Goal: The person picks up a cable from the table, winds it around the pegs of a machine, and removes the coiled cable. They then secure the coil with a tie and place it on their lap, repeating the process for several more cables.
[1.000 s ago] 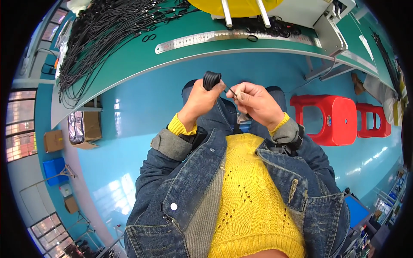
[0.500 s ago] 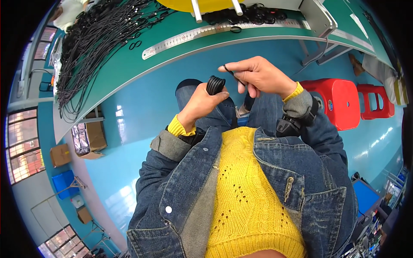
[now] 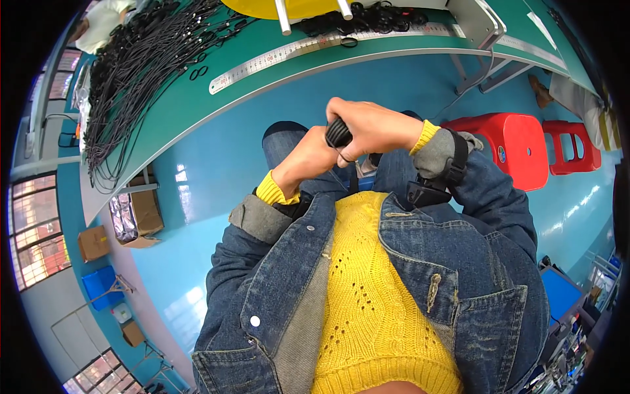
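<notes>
My left hand (image 3: 307, 156) is closed around a tight coil of black cable (image 3: 338, 133), held in front of my knees, short of the table edge. My right hand (image 3: 384, 126) is closed on the same coil from the other side, its fingers bent over the top. A thin strand of the cable shows between the two hands, near the right thumb. The fingers of both hands partly hide the coil.
On the green table (image 3: 190, 115) lie a big heap of black cables (image 3: 141, 75), a long steel ruler (image 3: 275, 61) and a pile of black coils (image 3: 367, 20). A yellow stool seat (image 3: 262, 6) is at the far edge. Red stools (image 3: 518, 154) stand right; cardboard boxes (image 3: 146, 210) stand left.
My right hand has come left and down from beside the coil, and now closes over it. The left hand has turned slightly inward. The view has shifted a little.
</notes>
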`<action>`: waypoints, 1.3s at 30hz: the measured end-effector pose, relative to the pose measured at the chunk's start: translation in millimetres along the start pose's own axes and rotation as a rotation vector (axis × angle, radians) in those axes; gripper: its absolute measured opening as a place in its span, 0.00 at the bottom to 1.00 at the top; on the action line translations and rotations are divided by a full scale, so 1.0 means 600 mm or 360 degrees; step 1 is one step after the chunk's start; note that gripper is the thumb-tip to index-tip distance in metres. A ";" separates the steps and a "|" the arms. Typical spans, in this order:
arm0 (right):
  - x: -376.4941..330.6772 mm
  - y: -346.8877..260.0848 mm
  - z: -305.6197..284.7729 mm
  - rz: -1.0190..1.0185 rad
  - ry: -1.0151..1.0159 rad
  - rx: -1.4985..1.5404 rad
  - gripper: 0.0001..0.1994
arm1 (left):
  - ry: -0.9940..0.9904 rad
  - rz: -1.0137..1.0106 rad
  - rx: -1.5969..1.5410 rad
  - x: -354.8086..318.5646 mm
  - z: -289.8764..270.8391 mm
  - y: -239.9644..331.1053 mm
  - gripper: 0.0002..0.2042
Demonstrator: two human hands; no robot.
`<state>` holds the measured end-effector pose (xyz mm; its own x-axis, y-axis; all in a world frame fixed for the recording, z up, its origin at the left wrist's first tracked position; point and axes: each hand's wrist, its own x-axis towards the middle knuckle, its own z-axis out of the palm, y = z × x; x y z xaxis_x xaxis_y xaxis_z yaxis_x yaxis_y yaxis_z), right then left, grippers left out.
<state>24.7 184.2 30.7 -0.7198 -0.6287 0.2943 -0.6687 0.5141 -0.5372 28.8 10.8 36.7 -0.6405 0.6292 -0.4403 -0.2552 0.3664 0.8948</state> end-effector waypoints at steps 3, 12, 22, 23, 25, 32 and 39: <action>-0.028 -0.011 0.003 0.1286 -0.0135 0.1933 0.16 | -0.0012 -0.0041 -0.0379 -0.009 -0.017 0.001 0.04; -0.003 -0.040 -0.028 0.0607 0.0194 0.0642 0.16 | -0.0568 -0.0278 -0.0930 -0.002 -0.005 -0.010 0.04; 0.020 -0.017 -0.046 0.0456 -0.0533 0.0838 0.16 | -0.1049 -0.0274 -0.1238 -0.002 -0.033 -0.022 0.08; 0.020 -0.016 -0.051 0.0420 -0.0625 0.0919 0.15 | -0.0900 -0.0328 -0.1439 -0.008 -0.032 -0.020 0.09; 0.009 -0.003 -0.030 0.0471 -0.0451 0.0794 0.13 | -0.0618 -0.0417 -0.1806 -0.008 -0.031 -0.005 0.10; -0.014 -0.006 0.016 0.0692 0.0074 0.0427 0.07 | 0.0065 0.0029 -0.0571 -0.019 -0.007 -0.001 0.12; -0.027 -0.004 0.010 0.0503 0.0114 0.0489 0.08 | -0.0120 -0.0095 -0.0523 -0.005 -0.007 -0.005 0.11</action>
<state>39.2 189.9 22.4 -0.8983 -0.4209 0.1260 -0.3350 0.4707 -0.8162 28.5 4.9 35.7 -0.5653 0.6666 -0.4858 -0.5180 0.1714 0.8380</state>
